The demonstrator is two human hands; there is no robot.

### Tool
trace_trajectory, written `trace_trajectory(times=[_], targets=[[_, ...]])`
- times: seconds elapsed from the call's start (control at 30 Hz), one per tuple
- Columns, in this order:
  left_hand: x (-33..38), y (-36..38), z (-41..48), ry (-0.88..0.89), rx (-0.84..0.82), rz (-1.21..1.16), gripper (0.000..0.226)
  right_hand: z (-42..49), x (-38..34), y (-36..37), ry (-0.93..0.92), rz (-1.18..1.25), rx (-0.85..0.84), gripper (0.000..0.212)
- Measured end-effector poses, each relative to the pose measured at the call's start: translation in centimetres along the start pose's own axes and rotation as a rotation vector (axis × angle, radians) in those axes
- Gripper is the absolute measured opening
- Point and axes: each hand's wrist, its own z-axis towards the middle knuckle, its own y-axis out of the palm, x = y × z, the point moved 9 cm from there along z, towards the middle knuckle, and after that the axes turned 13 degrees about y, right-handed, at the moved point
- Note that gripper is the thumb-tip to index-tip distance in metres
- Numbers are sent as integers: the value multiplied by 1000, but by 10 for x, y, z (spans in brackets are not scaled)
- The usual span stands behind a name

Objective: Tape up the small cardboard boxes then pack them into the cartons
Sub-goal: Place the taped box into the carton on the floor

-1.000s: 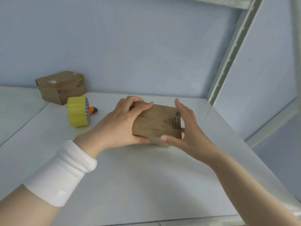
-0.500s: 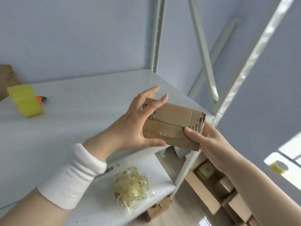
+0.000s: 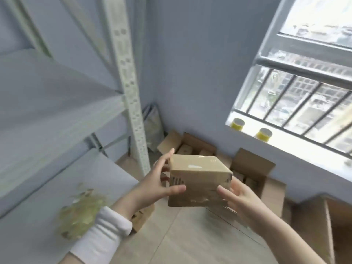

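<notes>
A small taped cardboard box hangs in the air in front of me, held between both hands. My left hand grips its left end, thumb on the front face and fingers behind. My right hand holds its right end from below, thumb on the front. Behind and below the box, two open cartons stand on the floor by the wall: one at the back with small boxes inside, another to its right, partly hidden by the box.
A white metal shelf rack stands on the left, with a pile of pale shavings on its lower board. Another carton sits at the right edge. Two yellow tape rolls rest on the windowsill.
The view has swung right and down, away from the shelf top toward the floor cartons. Both hands have carried the small box off the shelf and over the floor.
</notes>
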Motion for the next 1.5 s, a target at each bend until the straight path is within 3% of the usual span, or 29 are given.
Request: trace_trajectory(times=[0.07, 0.23, 0.3, 0.4, 0.53, 0.6, 0.67, 0.77, 0.87, 0.93, 1.0, 1.13, 1.27, 1.4, 1.5], targets=[[-16, 32, 27, 4, -18, 60, 99, 5, 32, -39, 95, 106, 39, 55], [-47, 100, 89, 48, -138, 47, 107, 30, 89, -108, 343, 448, 107, 57], [-63, 118, 111, 16, -168, 2, 110, 42, 101, -129, 364, 550, 124, 49], [-87, 137, 145, -89, -208, -129, 112, 67, 112, -166, 357, 683, 202, 62], [-128, 156, 202, -280, -257, -309, 137, 111, 106, -213, 281, 653, 263, 66], [-149, 165, 237, -341, -264, -379, 128, 132, 107, -237, 258, 600, 297, 75], [-168, 169, 275, -375, -251, -409, 104, 152, 110, -257, 281, 590, 305, 91], [-182, 186, 320, -371, -394, -408, 82, 172, 121, -290, 344, 626, 331, 107], [-191, 205, 358, -420, -495, -418, 75, 185, 127, -321, 380, 701, 391, 92], [-200, 217, 381, -460, -451, -427, 69, 188, 133, -339, 373, 826, 488, 84], [-213, 234, 396, -549, -396, -460, 76, 189, 144, -353, 348, 974, 604, 68], [-239, 285, 390, -766, -452, -395, 91, 197, 175, -366, 430, 1195, 761, 68], [-258, 351, 383, -779, -477, -436, 65, 223, 206, -377, 493, 1249, 798, 58], [-335, 408, 410, -805, -315, -477, 72, 268, 283, -413, 495, 1407, 836, 50], [-430, 451, 437, -763, -316, -384, 78, 323, 372, -448, 504, 1521, 834, 42]])
